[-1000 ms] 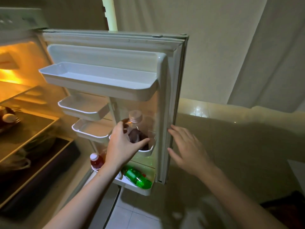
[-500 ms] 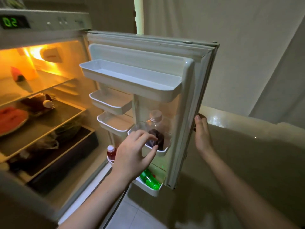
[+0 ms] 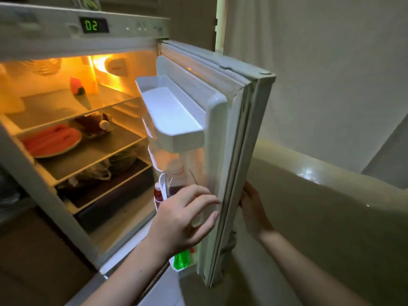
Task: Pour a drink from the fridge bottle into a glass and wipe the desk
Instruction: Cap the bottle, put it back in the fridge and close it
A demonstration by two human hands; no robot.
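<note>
A clear bottle (image 3: 176, 178) with a pale cap and a little dark red drink in it stands in a small door rack of the open fridge. My left hand (image 3: 183, 219) hovers just in front of its lower part, fingers spread, holding nothing; it hides the bottle's base. My right hand (image 3: 252, 208) grips the outer edge of the fridge door (image 3: 238, 151). No glass or desk is in view.
A red-filled bottle (image 3: 157, 195) and a green bottle (image 3: 182, 259) sit in the lower door racks. The top door shelf (image 3: 172, 115) holds nothing. Inside, a plate of watermelon (image 3: 50, 140) and bagged food lie on the shelves. A beige counter edge (image 3: 309, 171) runs behind the door.
The door has swung toward closing, so I see it more edge-on. My left hand has drawn back slightly from the bottle. My right hand now wraps the door's outer edge.
</note>
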